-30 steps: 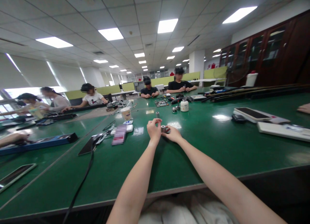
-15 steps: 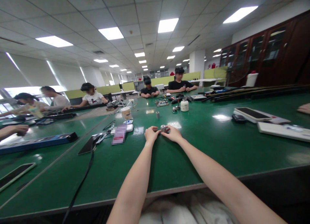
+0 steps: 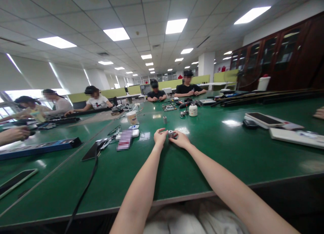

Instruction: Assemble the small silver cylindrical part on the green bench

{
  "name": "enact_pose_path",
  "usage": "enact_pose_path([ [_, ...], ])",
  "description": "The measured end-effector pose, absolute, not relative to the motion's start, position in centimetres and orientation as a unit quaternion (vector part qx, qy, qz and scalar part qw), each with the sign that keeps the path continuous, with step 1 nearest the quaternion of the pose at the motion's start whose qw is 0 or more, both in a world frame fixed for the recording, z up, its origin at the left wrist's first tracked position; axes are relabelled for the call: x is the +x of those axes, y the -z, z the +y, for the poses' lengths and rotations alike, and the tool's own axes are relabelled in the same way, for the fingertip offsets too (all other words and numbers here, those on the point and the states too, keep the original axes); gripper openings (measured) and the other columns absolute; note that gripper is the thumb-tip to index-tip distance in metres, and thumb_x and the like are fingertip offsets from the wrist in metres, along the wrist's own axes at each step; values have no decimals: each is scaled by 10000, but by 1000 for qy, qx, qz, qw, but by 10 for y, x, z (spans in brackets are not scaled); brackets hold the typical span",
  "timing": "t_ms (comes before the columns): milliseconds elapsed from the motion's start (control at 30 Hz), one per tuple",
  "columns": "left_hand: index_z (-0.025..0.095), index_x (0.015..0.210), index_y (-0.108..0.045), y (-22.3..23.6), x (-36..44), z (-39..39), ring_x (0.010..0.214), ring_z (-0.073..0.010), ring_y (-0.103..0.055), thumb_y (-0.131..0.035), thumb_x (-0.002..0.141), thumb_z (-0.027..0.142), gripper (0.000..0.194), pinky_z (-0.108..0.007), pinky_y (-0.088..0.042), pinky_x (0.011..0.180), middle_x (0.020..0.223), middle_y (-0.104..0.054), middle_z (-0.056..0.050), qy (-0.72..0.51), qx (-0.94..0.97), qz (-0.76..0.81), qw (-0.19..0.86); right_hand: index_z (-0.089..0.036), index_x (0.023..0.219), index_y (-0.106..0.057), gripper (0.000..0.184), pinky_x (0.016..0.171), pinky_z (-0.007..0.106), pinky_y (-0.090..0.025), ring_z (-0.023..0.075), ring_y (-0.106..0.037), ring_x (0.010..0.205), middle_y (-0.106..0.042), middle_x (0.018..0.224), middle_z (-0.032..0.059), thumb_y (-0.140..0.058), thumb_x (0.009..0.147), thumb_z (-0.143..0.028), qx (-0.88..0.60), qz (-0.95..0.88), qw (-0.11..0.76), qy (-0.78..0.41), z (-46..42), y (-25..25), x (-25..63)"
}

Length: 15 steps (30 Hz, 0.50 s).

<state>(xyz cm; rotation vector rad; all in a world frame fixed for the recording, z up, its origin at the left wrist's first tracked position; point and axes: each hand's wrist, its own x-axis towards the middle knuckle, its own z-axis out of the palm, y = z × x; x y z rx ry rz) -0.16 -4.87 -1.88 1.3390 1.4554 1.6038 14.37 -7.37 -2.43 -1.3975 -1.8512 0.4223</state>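
Note:
A small silver metal cylinder (image 3: 170, 134) with a round opening in its top stands upright at the green table, between my two hands. My right hand (image 3: 182, 139) grips it from the right, thumb low on its near side and fingers behind. On the other side my left hand (image 3: 160, 137) has its thumb and bent fingers against the cylinder's left edge; the exact contact is too small to make out. A second, similar metal cylinder (image 3: 165, 119) stands upright a little farther off, touched by neither hand.
Left of my hands lie a pinkish packet (image 3: 124, 139), a paper cup (image 3: 132, 117) and a black cable (image 3: 88, 190). A white jar (image 3: 192, 110) and a circuit board (image 3: 169, 107) stand beyond. Phones (image 3: 264, 120) lie to the right. Several people sit around the table (image 3: 227, 159).
My left hand has shifted slightly right and up, its fingers a little straighter. My right hand stays at the cylinder. At far left, another person's hand has moved slightly.

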Motion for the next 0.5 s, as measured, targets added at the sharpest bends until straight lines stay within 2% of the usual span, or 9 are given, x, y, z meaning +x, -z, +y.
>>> enact_pose_path([
  [100,135,947,-688,14,6,-49,758,-185,-695,-784,620,240,356,-309,-522,789,764,-730,-62,-657,456,481,359,-259,1096,-625,416,657,265,-443,179,-647,773,-714,927,4,-702,721,-423,-552,-723,380,-166,-75,23,143],
  [333,127,915,-655,12,11,-53,736,-186,-692,-808,587,261,387,-309,-522,760,737,-723,-67,-678,465,409,397,-260,1137,-628,429,659,267,-453,174,-640,749,-718,949,11,-688,743,-421,-547,-726,384,-164,-72,26,144],
  [433,138,910,-638,13,11,-53,719,-182,-688,-780,623,261,344,-289,-517,718,737,-720,-67,-666,501,409,372,-260,1164,-619,459,650,270,-460,175,-641,735,-718,962,14,-687,742,-425,-549,-725,380,-169,-71,26,144],
  [500,156,888,-640,13,10,-54,735,-181,-686,-759,648,259,287,-282,-511,713,758,-719,-63,-649,546,426,315,-259,1175,-614,472,652,273,-463,177,-642,733,-719,964,15,-686,739,-426,-549,-725,380,-171,-70,26,144],
])
